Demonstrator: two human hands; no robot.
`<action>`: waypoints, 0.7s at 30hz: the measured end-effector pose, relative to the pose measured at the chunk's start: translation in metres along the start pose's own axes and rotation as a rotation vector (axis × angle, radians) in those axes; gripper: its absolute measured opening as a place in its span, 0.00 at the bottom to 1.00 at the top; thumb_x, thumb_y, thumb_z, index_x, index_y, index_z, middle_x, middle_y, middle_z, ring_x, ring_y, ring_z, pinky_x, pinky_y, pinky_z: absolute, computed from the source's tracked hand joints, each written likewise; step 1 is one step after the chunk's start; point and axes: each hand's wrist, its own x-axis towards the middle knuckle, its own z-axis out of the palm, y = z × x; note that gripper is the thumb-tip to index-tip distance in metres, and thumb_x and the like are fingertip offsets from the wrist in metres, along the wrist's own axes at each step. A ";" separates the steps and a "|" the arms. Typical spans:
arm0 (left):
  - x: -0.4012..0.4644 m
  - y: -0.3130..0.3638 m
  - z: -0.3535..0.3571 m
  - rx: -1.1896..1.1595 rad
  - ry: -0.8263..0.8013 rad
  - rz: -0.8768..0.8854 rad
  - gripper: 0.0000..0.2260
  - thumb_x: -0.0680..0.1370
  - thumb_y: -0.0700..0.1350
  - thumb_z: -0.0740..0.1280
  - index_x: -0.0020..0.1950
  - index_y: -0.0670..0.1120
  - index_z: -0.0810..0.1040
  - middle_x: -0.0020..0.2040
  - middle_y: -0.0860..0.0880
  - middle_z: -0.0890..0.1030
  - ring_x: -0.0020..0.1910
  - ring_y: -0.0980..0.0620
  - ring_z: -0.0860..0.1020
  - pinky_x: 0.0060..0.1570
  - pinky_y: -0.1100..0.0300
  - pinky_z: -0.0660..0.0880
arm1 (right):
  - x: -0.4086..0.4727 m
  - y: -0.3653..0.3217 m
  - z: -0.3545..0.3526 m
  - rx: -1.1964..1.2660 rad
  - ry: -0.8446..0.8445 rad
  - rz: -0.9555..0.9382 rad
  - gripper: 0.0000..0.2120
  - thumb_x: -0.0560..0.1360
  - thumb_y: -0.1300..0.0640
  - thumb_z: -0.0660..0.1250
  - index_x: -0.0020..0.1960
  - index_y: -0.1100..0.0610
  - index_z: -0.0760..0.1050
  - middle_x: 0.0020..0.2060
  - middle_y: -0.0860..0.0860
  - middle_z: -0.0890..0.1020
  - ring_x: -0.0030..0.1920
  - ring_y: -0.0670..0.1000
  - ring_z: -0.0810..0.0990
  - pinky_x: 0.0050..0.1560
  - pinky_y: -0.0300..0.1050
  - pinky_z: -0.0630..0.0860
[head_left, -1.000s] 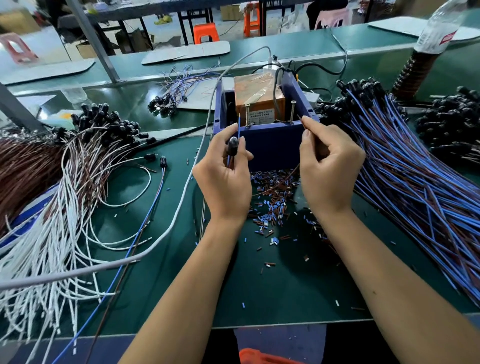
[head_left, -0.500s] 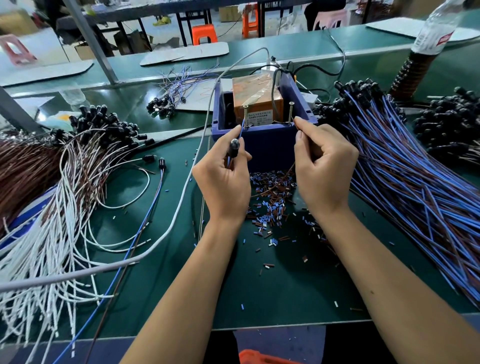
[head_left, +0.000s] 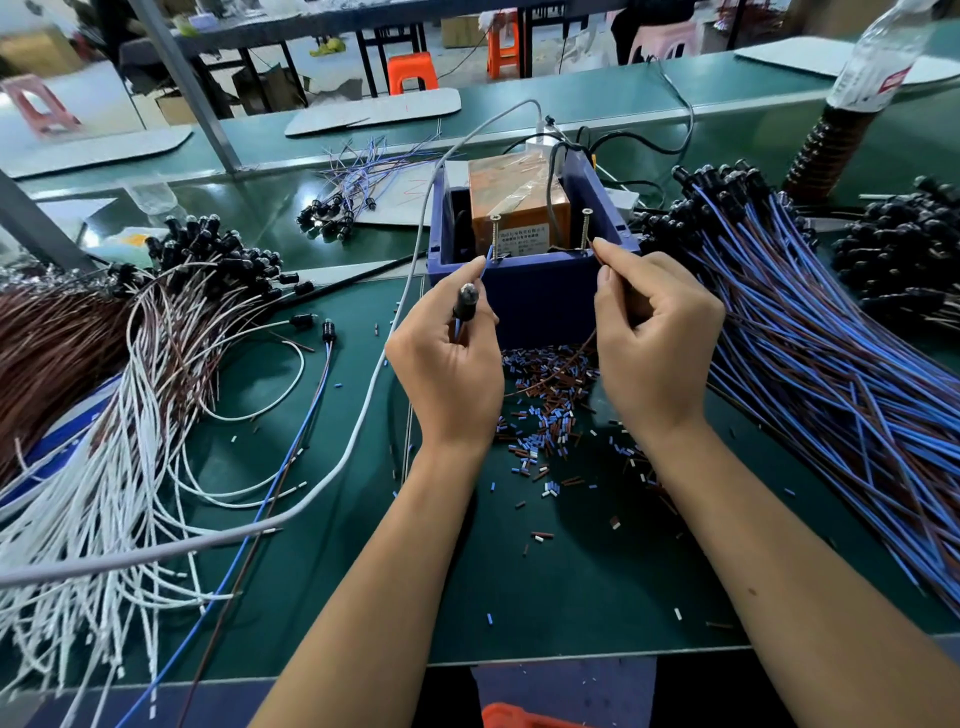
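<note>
My left hand (head_left: 449, 374) grips a black-capped lead (head_left: 465, 304) and pinches its blue wire, whose tip points up at the left screw (head_left: 495, 236) of the blue box (head_left: 540, 296). My right hand (head_left: 652, 343) pinches a brown wire (head_left: 558, 371) with its fingertips close to the right screw (head_left: 586, 228). The brown wire droops between my hands over the scrap pile. An orange block (head_left: 517, 197) sits inside the box. Both hands are in front of the box, close to its near rim.
A heap of blue and brown insulation scraps (head_left: 545, 410) lies under my hands. A big bundle of blue-brown leads (head_left: 831, 374) fills the right. White and brown leads (head_left: 104, 415) spread on the left. A grey cable (head_left: 374, 374) crosses the green mat. A bottle (head_left: 878, 57) stands back right.
Both hands have stayed at the box's near rim, shifting only slightly; the blue wire tip and the right fingertips remain by the two screws.
</note>
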 end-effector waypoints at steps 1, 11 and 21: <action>0.000 0.001 0.000 -0.006 0.001 0.009 0.09 0.82 0.42 0.67 0.57 0.48 0.87 0.37 0.55 0.82 0.32 0.58 0.76 0.33 0.61 0.71 | 0.000 0.000 0.000 -0.010 0.004 -0.008 0.11 0.82 0.65 0.67 0.61 0.64 0.84 0.42 0.54 0.84 0.39 0.48 0.80 0.39 0.39 0.76; 0.001 0.008 -0.002 0.039 0.014 0.031 0.10 0.82 0.41 0.67 0.57 0.53 0.85 0.32 0.51 0.79 0.29 0.42 0.75 0.31 0.46 0.72 | 0.001 0.000 -0.001 -0.031 -0.009 -0.016 0.11 0.82 0.65 0.66 0.60 0.65 0.84 0.42 0.55 0.84 0.38 0.47 0.79 0.38 0.33 0.72; -0.004 0.015 -0.007 -0.040 0.121 0.038 0.08 0.83 0.42 0.66 0.57 0.47 0.85 0.39 0.49 0.83 0.31 0.48 0.77 0.30 0.53 0.72 | -0.003 0.004 -0.007 0.049 0.032 0.115 0.11 0.81 0.63 0.67 0.60 0.61 0.85 0.47 0.51 0.86 0.45 0.46 0.84 0.46 0.40 0.81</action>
